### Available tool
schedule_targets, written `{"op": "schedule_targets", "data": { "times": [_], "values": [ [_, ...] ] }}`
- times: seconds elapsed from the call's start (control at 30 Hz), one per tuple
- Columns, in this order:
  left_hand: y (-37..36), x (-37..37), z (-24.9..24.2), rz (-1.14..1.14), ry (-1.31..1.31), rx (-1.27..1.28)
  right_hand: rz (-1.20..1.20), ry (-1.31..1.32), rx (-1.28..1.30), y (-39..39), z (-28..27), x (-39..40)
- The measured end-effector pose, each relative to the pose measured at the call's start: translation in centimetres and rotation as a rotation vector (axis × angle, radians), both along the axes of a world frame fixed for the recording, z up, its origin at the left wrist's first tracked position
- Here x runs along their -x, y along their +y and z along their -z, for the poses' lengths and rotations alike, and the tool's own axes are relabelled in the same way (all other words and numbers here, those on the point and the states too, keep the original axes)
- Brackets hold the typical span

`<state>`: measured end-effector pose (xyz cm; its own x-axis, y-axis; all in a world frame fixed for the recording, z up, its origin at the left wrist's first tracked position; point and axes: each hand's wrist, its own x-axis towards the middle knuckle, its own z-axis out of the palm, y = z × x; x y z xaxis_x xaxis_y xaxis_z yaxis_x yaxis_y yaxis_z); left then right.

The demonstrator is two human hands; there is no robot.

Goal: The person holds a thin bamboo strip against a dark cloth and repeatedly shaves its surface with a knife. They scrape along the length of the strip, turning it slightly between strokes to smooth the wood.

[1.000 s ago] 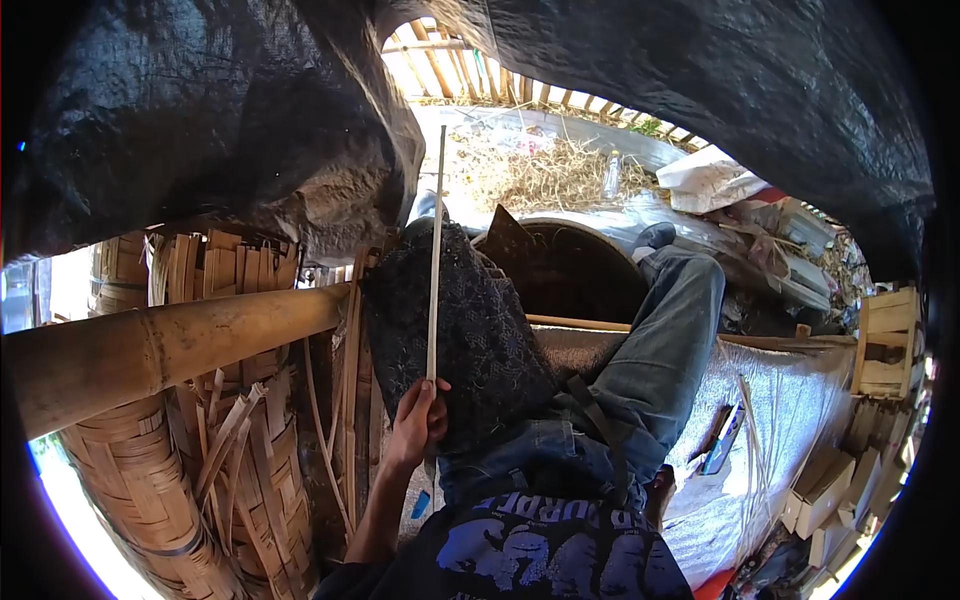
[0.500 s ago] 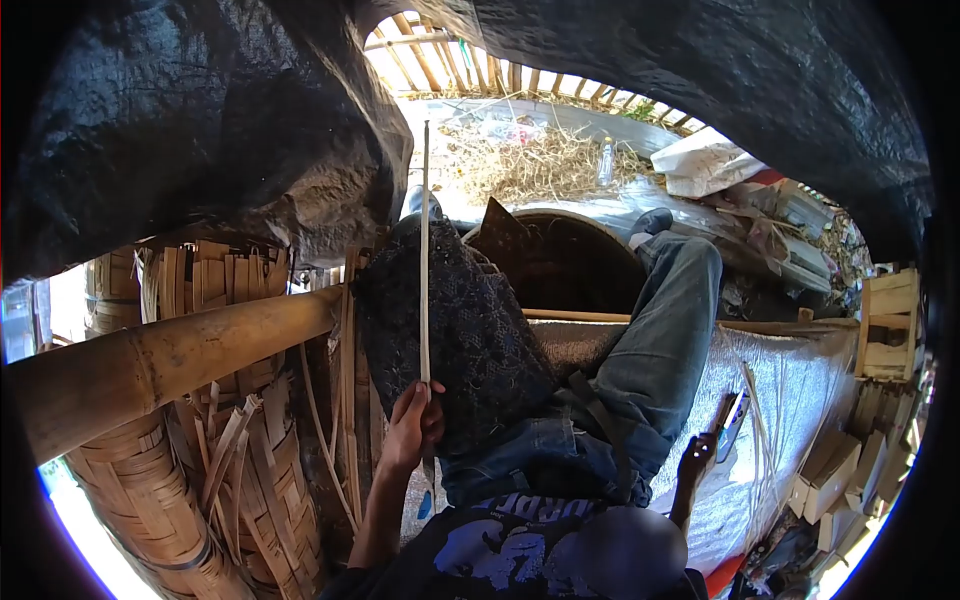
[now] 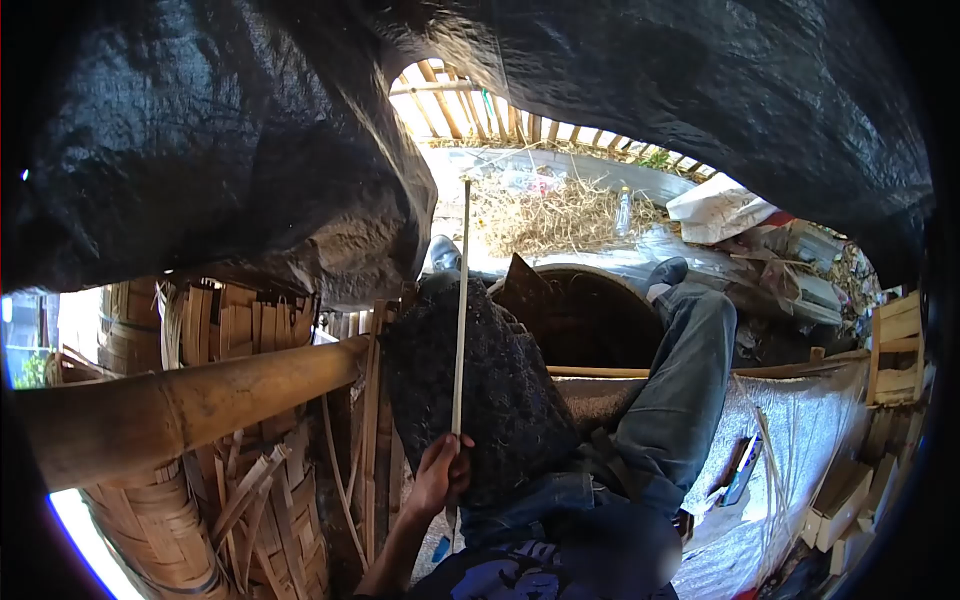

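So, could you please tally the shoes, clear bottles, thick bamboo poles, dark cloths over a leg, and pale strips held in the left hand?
Shoes: 2
Clear bottle: 1
Thick bamboo pole: 1
Dark cloth over a leg: 1
Pale strip in the left hand: 1
Total: 6

Pale strip [image 3: 460, 340], dark patterned cloth [image 3: 510, 390]

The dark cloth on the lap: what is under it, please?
A shoe shows past the far edge of the cloth, jeans at its near edge. What lies between, probably the left leg, is covered.
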<state>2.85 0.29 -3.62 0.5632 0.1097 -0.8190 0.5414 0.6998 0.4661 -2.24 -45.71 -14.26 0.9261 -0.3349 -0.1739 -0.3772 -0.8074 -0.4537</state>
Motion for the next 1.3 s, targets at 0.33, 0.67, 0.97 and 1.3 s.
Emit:
{"op": "schedule_targets", "data": {
  "times": [0.33,0.67,0.97,1.3],
  "values": [
    [1.2,1.3,0.7,0.009,0.044,-0.014,0.016,0.012,0.022,1.6,2.2,-1.1],
    [1.2,2.1,1.1,-0.045,0.04,0.005,-0.012,0.016,0.046,2.0,2.5,-1.1],
    [1.7,2.4,1.1,-0.013,0.025,-0.009,-0.173,-0.028,0.126,0.6,-0.8,-2.0],
    [0.7,1.7,-0.3,-0.019,0.056,-0.128,-0.236,-0.326,-0.241,14.1,-16.4,-20.3]
  ]
}}
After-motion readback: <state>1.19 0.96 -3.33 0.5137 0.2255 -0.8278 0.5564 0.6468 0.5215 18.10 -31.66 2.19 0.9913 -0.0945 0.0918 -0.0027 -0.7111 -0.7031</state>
